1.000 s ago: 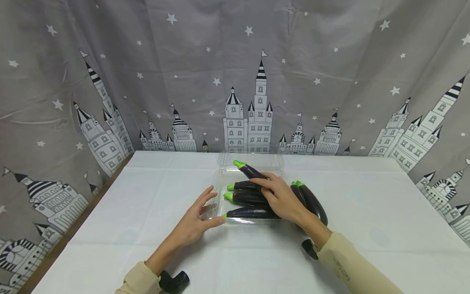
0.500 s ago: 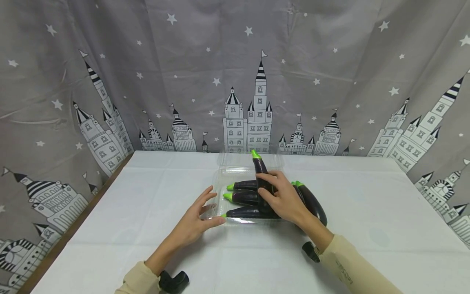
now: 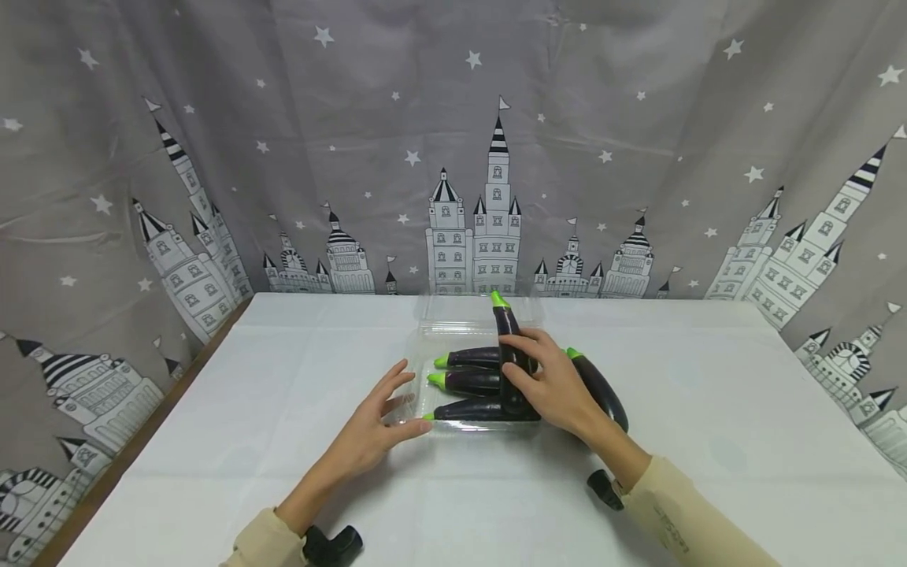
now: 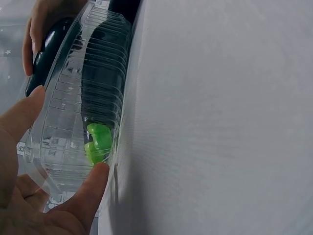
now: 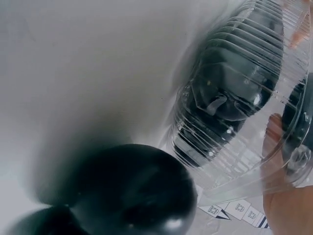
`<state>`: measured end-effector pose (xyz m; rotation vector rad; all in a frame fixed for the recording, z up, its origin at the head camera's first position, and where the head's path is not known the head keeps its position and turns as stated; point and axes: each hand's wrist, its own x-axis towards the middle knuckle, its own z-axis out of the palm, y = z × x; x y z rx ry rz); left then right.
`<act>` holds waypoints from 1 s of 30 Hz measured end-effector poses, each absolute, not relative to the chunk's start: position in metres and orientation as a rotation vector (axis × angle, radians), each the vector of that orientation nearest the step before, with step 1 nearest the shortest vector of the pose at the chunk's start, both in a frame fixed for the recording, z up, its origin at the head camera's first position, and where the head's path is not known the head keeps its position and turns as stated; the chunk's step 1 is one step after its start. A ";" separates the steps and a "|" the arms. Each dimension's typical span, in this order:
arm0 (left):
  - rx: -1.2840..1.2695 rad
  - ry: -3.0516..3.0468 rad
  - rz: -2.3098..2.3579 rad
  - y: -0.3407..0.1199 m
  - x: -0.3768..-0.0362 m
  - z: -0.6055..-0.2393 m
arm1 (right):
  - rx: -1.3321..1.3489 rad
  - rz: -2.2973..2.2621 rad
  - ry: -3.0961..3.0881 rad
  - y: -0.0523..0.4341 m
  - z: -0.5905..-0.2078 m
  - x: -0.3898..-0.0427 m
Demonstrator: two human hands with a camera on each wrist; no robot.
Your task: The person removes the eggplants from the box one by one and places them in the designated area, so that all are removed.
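A clear plastic clamshell box has several eggplants in it, lying sideways with their green stems to the left, among them a front eggplant. My right hand grips another eggplant between thumb and fingers. That one lies crosswise above the others, stem pointing away from me. At the box's left end is my left hand, fingers spread; its thumb rests against the front wall in the left wrist view. The right hand's palm side is hidden in the head view.
Just right of the box an eggplant lies on the white-covered table. The right wrist view has dark rounded eggplant ends beside the box. The box's lid is folded back towards the grey castle-print curtain.
The gripped eggplant has turned from pointing far left to pointing straight away from me, shifting slightly right. My left hand stays at the box's left end.
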<state>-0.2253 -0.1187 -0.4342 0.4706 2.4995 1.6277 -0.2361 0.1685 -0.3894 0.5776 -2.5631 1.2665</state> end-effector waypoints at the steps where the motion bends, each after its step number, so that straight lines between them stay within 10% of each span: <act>1: 0.473 2.498 1.628 -0.119 -0.225 -0.434 | 0.572 1.283 -2.563 0.169 -0.390 -0.236; 30: 0.461 2.501 1.629 -0.119 -0.225 -0.434 | 0.513 1.335 -2.622 0.210 -0.383 -0.223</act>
